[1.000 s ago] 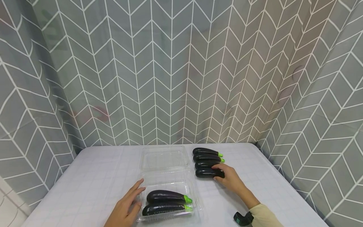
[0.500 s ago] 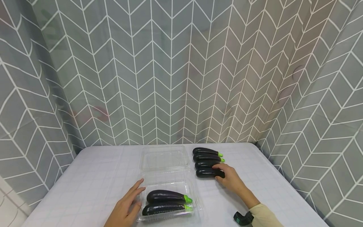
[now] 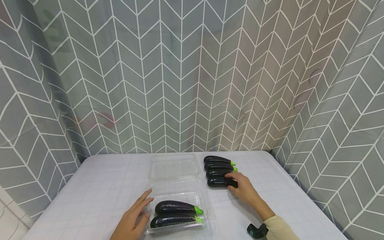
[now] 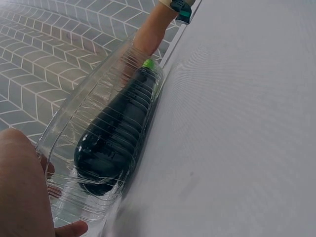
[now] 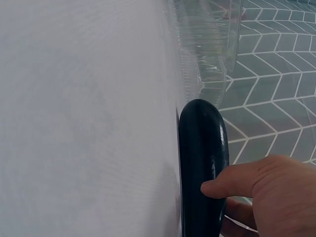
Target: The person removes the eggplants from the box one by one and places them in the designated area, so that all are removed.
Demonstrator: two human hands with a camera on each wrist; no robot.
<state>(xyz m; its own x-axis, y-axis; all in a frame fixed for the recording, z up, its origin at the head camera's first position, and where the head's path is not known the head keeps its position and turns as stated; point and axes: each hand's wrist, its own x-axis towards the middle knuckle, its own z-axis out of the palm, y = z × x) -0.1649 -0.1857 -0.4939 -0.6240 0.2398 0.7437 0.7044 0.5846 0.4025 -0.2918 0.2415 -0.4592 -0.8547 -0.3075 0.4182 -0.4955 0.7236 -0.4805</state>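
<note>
In the head view a clear plastic clamshell box (image 3: 177, 195) lies opened out on the table, its lid folded back. Two dark eggplants with green stems, one nearer (image 3: 172, 220) and one farther (image 3: 175, 207), lie side by side in its base. My left hand (image 3: 132, 215) rests at the base's left edge, fingers extended along the rim. To the right, my right hand (image 3: 243, 189) pinches the stem end of the nearest eggplant (image 3: 217, 182) in a row, hiding its stem. In the right wrist view the thumb (image 5: 222, 186) lies on that eggplant's side.
Several more eggplants (image 3: 216, 159) lie behind the held one, stems pointing right. The box's lid (image 3: 174, 167) lies flat toward the back. A white cloth covers the table (image 3: 99, 193); patterned grey curtains (image 3: 180, 83) stand around it. A black device (image 3: 256, 230) is beside the right sleeve.
The held eggplant and the right fingers have shifted very slightly to the right. My left hand and the box have stayed in place.
</note>
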